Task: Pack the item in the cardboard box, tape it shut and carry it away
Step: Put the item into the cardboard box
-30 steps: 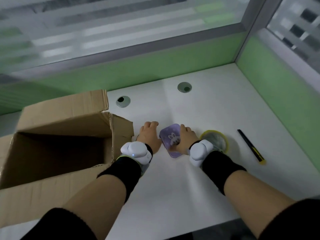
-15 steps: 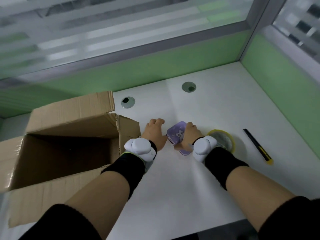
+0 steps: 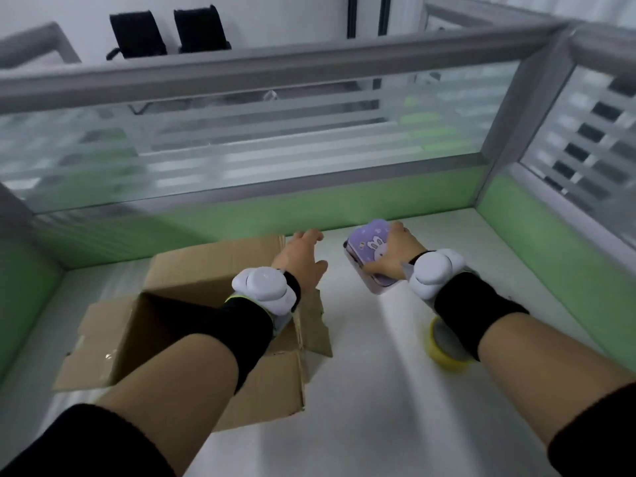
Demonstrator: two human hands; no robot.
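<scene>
The item is a flat purple case with a white rabbit on it. My right hand grips it and holds it tilted above the white desk, to the right of the box. The open cardboard box stands at the left with its flaps spread out. Above the box's right flap hovers my left hand, fingers apart and holding nothing. A yellow roll of tape lies on the desk, half hidden under my right forearm.
Green partition walls with frosted glass close off the desk at the back and the right. Two black office chairs stand beyond the glass. Both wrists carry white trackers and black sleeves.
My right hand has lifted the purple case off the desk. My left hand has let go of it and moved over the box's right flap. The view has tilted up.
</scene>
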